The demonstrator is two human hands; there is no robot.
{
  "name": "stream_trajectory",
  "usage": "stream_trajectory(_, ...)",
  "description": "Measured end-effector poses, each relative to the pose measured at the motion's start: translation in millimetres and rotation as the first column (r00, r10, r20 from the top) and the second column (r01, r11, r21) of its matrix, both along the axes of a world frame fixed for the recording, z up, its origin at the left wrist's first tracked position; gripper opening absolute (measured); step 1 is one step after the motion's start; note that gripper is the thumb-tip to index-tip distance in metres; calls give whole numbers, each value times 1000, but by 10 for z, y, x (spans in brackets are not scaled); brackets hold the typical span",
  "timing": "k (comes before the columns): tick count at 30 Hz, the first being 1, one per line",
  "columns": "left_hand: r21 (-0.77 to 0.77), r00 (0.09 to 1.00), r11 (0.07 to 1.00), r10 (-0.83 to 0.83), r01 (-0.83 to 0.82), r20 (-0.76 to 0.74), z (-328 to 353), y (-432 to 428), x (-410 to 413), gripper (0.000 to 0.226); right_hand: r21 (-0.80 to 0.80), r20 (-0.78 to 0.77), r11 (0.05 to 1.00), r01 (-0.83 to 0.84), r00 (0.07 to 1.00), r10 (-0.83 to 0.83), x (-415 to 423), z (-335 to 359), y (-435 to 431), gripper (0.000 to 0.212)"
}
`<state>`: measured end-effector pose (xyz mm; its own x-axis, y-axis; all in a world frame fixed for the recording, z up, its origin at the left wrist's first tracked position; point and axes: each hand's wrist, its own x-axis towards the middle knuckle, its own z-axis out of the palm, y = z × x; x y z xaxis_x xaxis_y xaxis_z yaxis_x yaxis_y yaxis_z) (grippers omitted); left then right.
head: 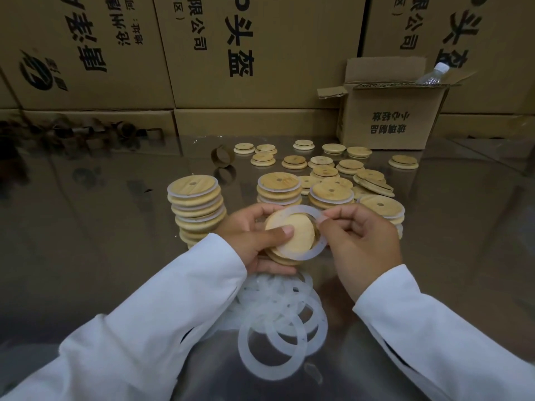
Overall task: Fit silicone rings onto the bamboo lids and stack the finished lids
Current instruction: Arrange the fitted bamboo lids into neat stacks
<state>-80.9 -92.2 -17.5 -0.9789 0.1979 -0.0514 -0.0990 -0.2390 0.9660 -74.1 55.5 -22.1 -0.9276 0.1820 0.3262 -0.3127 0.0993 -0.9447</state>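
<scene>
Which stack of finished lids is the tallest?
The left stack, just beyond the left hand; it stands many lids high, while the other stacks to its right are clearly shorter.

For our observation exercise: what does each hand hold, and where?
Left hand grips a bamboo lid, thumb on its face; right hand pinches a silicone ring at its upper right edge.

1. You have the tall stack point(197, 209) standing mid-bench point(86, 227).
2. To its right are shorter stacks point(279, 192), with loose lids point(321, 162) behind those.
3. Before it lie your loose rings point(278, 328).
4. Behind it, far right, is the open box point(390, 120).
</scene>
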Motion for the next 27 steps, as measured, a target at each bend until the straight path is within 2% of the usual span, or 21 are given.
stream_trajectory(5,-12,998,1000,-7,6,-69,-17,19,1,19,49,-121,998,33,992,-26,41,11,-7,19)
stream_trajectory(13,-17,993,999,-47,45,-113,-1,21,29,25,16,-38,999,30,999,-29,9,-13,-1,19)
stream_trajectory(19,-19,989,999,-38,35,-141,13,21,18,26,42,-57,999,15,998,-13,58,16,6,20)
stream_trajectory(23,-12,978,1000,-25,23,-205,-4,4,13,31,40,-59,999,19,998,-16,60,23,-6,12)
stream_trajectory(27,-45,957,999,-9,-4,-291,-32,-30,-11,31,10,-67,1000,19,998,-18,51,35,-3,15)
